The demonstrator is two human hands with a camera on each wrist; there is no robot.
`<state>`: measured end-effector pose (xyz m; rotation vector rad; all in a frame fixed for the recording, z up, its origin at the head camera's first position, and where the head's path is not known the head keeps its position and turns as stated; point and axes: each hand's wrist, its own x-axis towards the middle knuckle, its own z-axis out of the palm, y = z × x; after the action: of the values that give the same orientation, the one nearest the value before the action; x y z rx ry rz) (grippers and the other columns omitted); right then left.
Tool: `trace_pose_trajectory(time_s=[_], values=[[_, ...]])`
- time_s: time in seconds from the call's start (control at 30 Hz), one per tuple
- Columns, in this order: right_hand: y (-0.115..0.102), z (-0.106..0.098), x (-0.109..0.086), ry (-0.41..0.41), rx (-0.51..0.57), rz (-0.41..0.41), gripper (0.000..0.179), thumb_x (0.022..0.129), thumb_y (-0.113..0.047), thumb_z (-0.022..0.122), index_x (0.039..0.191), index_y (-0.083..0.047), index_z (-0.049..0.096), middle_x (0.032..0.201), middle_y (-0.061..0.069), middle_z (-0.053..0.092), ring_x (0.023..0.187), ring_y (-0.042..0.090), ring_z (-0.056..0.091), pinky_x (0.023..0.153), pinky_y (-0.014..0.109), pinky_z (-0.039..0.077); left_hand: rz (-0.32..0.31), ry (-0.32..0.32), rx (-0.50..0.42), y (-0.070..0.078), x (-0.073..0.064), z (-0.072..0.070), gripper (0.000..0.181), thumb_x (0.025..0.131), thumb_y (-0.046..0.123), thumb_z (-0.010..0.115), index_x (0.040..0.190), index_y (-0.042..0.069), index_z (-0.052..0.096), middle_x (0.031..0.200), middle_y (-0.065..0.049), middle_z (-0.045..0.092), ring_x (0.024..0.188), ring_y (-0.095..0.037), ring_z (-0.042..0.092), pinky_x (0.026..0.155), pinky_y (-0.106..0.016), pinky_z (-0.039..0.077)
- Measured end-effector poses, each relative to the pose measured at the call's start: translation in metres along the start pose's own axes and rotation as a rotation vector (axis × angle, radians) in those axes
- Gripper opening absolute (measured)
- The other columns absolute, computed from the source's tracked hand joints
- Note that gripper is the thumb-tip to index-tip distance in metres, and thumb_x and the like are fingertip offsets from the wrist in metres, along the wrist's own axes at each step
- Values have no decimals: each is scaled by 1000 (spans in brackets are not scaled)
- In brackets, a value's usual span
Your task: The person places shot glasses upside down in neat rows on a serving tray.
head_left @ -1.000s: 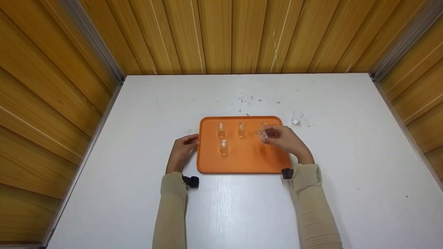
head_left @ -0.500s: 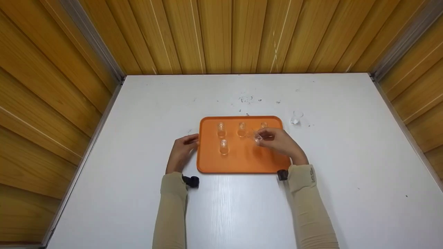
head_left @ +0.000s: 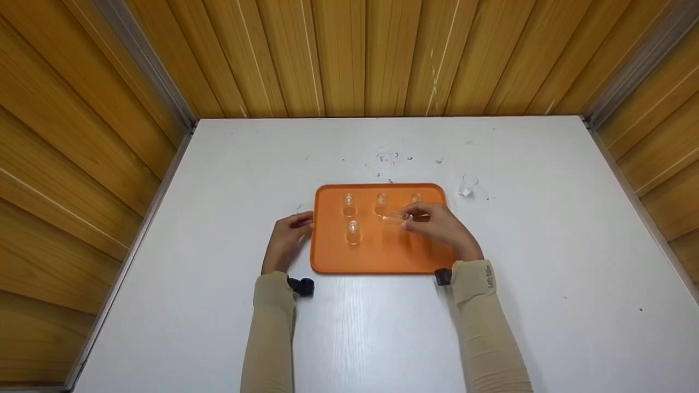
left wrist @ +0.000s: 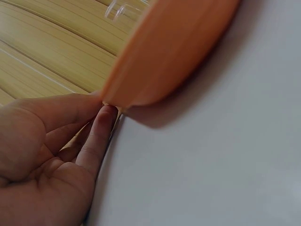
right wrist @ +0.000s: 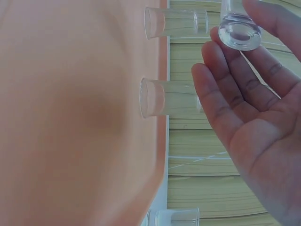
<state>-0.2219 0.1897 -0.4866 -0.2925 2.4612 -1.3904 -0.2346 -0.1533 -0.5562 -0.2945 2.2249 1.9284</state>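
Note:
In the head view my right hand [head_left: 439, 225] holds a clear shot glass [head_left: 394, 217] over the orange tray [head_left: 382, 265], tipped so its mouth points left. The right wrist view shows the thick base of this glass [right wrist: 240, 34] between thumb and fingers. My left hand [head_left: 285, 237] is at the tray's left edge; in the left wrist view its thumb [left wrist: 101, 125] and a finger pinch the rim. On the tray several like glasses stand mouth down: a left one [head_left: 349, 204], a middle one [head_left: 381, 203] and a partly hidden right one [head_left: 416, 197] at the back, plus one nearer glass [head_left: 354, 232].
Another clear glass [head_left: 468, 186] stands mouth up on the white table [head_left: 546, 229], behind and right of the tray. Dark specks mark the tabletop behind the tray. Yellow slatted walls [head_left: 349, 60] bound the table at the back and both sides.
My right hand has moved left and slightly nearer with its glass, turning the glass so the mouth points left. The left hand and the tray have stayed in place.

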Motion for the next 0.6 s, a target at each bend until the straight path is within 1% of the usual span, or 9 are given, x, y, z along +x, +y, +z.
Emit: trace_pose_trajectory(time_s=[0.2, 0.43, 0.6], values=[[-2, 3, 1, 15, 12, -35, 39, 85, -21, 73, 119, -4, 65, 116, 13, 63, 111, 28, 56, 103, 44, 44, -1, 1, -15, 1, 0, 1, 37, 87, 3, 66, 124, 5, 64, 121, -13, 65, 112, -22, 60, 99, -33, 47], [-1, 8, 3, 30, 7, -27, 38, 85, -19, 72, 120, -5, 65, 115, 10, 63, 107, 25, 55, 101, 41, 47, -32, 16, 52, 2, 1, 1, 36, 88, 7, 66, 124, 8, 65, 118, -10, 67, 110, -20, 60, 96, -31, 48], [-2, 12, 5, 30, 17, -37, 41, 86, -19, 72, 122, -3, 63, 116, 10, 63, 110, 26, 56, 102, 41, 47, -35, 18, 68, 2, 2, 1, 36, 88, 7, 66, 125, 8, 64, 119, -10, 66, 111, -20, 60, 98, -32, 47]])
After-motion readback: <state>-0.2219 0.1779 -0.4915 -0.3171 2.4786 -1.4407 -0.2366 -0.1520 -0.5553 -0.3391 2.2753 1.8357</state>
